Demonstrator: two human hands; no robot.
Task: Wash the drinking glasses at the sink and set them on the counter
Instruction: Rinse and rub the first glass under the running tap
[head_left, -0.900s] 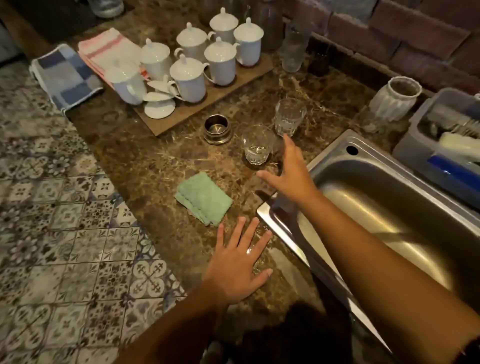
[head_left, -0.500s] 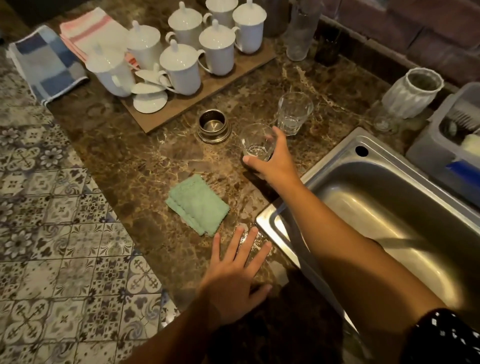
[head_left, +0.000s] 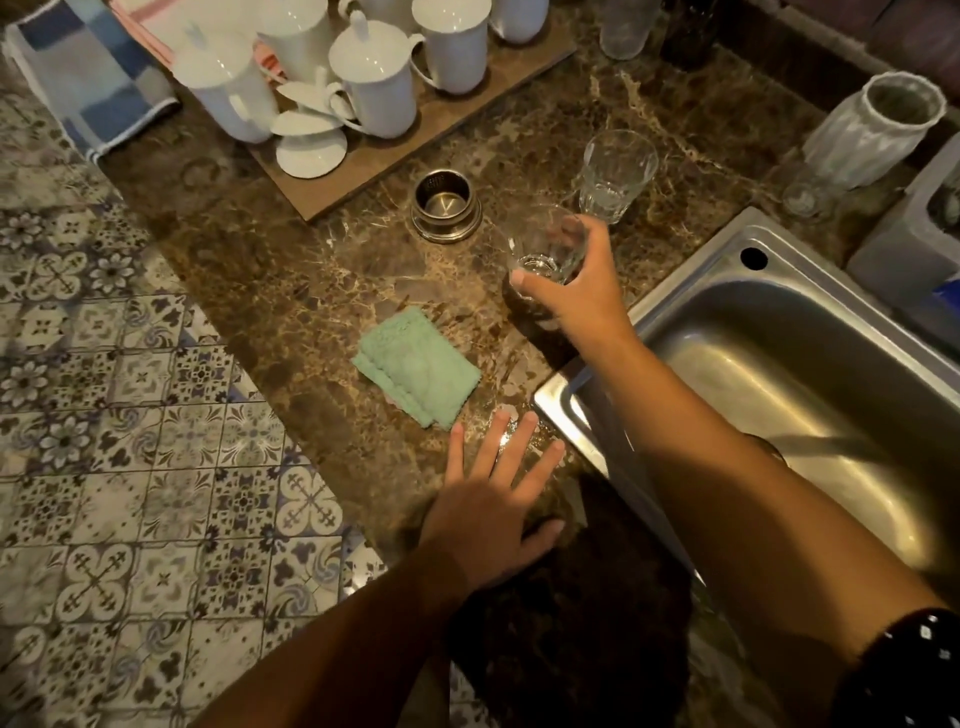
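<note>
**Beside the sink, one glass in our grip**

On the brown marble counter, just left of the steel sink, our right hand curls thumb and fingers round the lower part of a clear drinking glass. We cannot tell whether its base has left the stone. We judge the low grip a sensible one, since it keeps our fingers off the rim and leaves the mouth free for rinsing.

A second glass stands upright just beyond our fingertips. Whether it touches the first we cannot say, but the two are close enough that a careless lift could knock them together.

Our left hand lies flat on the counter at the sink's near corner, fingers straight and spread, holding nothing. It seems to prop our lean while the right arm reaches across the corner of the basin. A folded green cloth lies just beside it, handy for wiping.

A small metal cup sits near the held glass, and a wooden tray of white lidded mugs stands further back.

We judge the washing barely begun: this glass goes into the basin first.
</note>
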